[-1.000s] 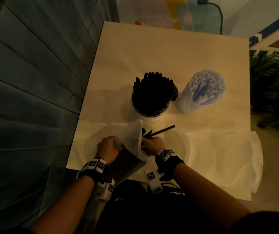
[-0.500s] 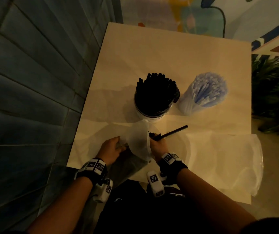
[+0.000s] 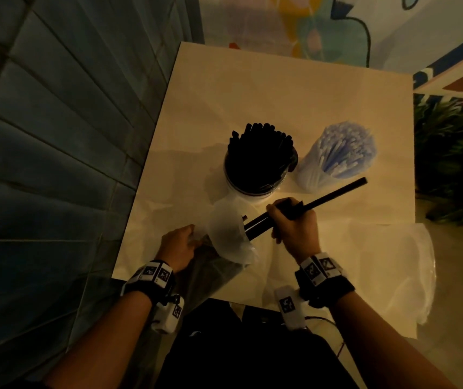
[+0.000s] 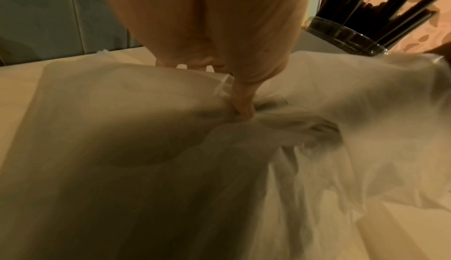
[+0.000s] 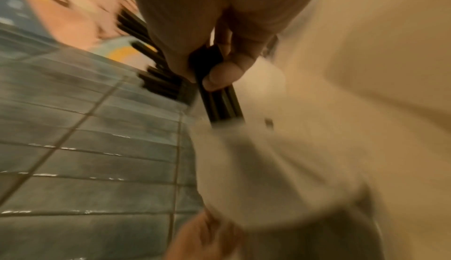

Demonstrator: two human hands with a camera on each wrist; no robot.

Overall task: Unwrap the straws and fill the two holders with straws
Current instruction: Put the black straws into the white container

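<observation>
My right hand point(image 3: 289, 220) grips a small bundle of black straws point(image 3: 334, 193), partly drawn out of a translucent plastic wrapper point(image 3: 224, 234); their near ends still sit in its mouth point(image 5: 222, 110). My left hand point(image 3: 178, 242) pinches the wrapper point(image 4: 244, 113) against the table near its front left. Behind stands a clear holder point(image 3: 252, 192) packed with black straws point(image 3: 261, 153). To its right is a second holder point(image 3: 313, 175) full of white and blue straws point(image 3: 345, 150).
An empty clear wrapper point(image 3: 379, 270) lies flat at the table's front right. The cream table point(image 3: 281, 94) has bare room at the back. A blue tiled wall point(image 3: 56, 136) runs along the left; plants point(image 3: 455, 153) stand off the right edge.
My right hand has pulled the black straws up and to the right, further out of the wrapper. My left hand has stayed holding the wrapper down.
</observation>
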